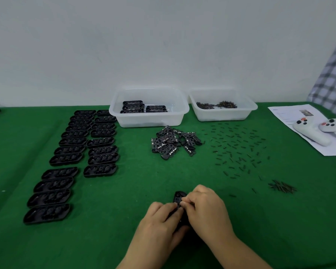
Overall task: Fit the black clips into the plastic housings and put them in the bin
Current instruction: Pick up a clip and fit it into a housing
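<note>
A black plastic housing (179,197) lies on the green table near the front, mostly covered by both hands. My left hand (159,224) grips its near end. My right hand (206,208) curls over it, fingertips pinching something small at its middle; what they pinch is hidden. A pile of black clips (173,141) lies mid-table. Two columns of empty black housings (74,152) line the left side. The clear bin (148,107) at the back holds three finished housings (136,106).
A second clear bin (223,105) at the back right holds small dark parts. Several small black pins (239,146) are scattered right of centre, with a dark bundle (282,186) nearer. Two white controllers (322,131) lie on a paper sheet at the far right.
</note>
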